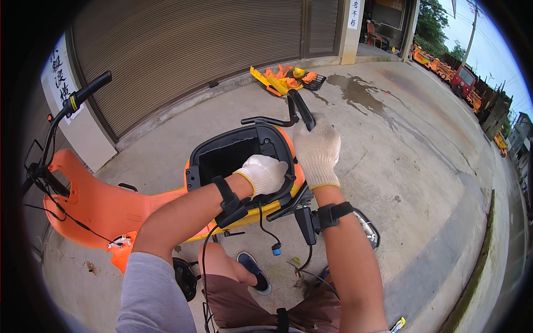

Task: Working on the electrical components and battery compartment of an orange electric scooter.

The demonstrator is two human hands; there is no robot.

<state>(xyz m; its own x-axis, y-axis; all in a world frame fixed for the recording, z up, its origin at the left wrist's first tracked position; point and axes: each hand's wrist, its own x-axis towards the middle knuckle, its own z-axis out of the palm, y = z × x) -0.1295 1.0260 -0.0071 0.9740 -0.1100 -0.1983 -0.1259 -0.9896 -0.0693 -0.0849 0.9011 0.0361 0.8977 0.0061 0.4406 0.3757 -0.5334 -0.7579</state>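
An orange and yellow scooter (161, 204) stands in front of me with its black storage bin (219, 145) uncovered. My left hand (263, 174), in a white knit glove, is closed at the bin's right-hand inner edge; its fingertips are hidden. Gloved too, my right hand (317, 149) is closed around the lower end of a black grab rail (300, 108) at the scooter's tail. Below the bin hangs a black cable with a blue-ended connector (276, 250). Straps with black devices wrap both forearms.
Yellow and orange body panels (280, 79) lie by the brown roller shutter (189, 44). The handlebar (89, 91) rises at far left. A wet patch (358, 91) darkens the concrete. More orange scooters (433, 64) and a red vehicle (463, 81) stand at the far right.
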